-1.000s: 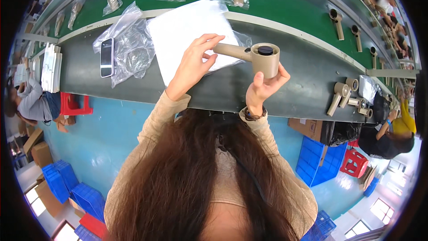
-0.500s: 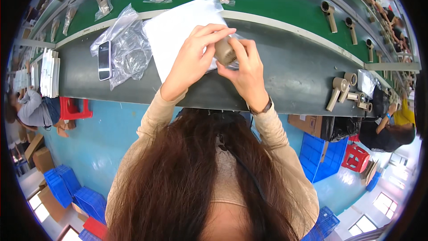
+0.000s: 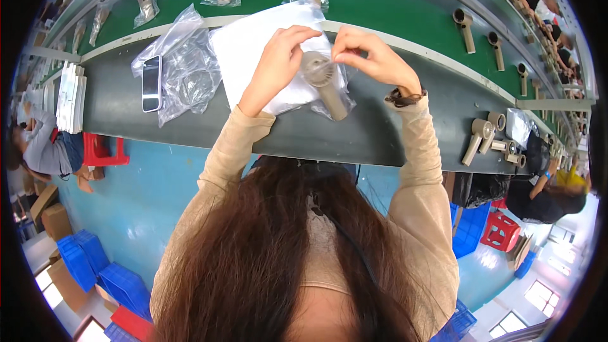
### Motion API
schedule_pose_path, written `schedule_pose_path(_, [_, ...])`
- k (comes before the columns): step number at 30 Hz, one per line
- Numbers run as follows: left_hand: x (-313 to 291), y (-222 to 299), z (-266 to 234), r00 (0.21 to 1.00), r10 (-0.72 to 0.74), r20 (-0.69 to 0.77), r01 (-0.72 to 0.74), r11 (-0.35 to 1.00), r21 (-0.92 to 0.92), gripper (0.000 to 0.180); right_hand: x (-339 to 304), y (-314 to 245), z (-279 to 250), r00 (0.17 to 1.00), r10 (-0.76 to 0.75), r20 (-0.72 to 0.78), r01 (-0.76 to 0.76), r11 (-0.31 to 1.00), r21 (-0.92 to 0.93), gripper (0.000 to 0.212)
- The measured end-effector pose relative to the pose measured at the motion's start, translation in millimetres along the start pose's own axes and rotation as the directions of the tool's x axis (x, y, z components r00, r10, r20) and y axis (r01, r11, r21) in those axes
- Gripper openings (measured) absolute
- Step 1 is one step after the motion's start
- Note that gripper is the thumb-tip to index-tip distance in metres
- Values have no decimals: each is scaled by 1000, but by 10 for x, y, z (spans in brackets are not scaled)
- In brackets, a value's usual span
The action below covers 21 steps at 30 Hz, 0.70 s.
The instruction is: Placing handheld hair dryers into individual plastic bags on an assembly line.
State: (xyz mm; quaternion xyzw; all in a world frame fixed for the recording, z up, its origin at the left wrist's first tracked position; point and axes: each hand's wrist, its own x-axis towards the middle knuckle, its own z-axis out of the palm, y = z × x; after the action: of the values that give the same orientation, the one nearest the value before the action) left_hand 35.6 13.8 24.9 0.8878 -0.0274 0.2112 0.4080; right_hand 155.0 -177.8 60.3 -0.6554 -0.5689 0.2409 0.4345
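A beige handheld fan lies on the bench with its round head away from me and its handle toward me. Clear film of a plastic bag surrounds it. My right hand pinches a bit of that film just above the right of the fan head. On the other side, my left hand hovers beside the head, thumb and fingers apart, with nothing visible between them. Under the fan and my left hand spreads a stack of white plastic sheets or bags.
A phone rests on crumpled clear bags at the left, near a pile of white papers. Several unbagged fans lie at the right. Beyond the bench edge, a green conveyor carries bagged and bare fans.
The fan, gripped between both hands before, now lies on the bench with its handle toward me. My right hand has moved up and right to the bag film; my left hand has come off the fan.
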Motion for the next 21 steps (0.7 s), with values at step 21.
schedule_pose_path(21, [-523,-53,379,961,30,274,-77,983,164,15,726,1949,-1598,419,-203,-885,-498,764,-411,21])
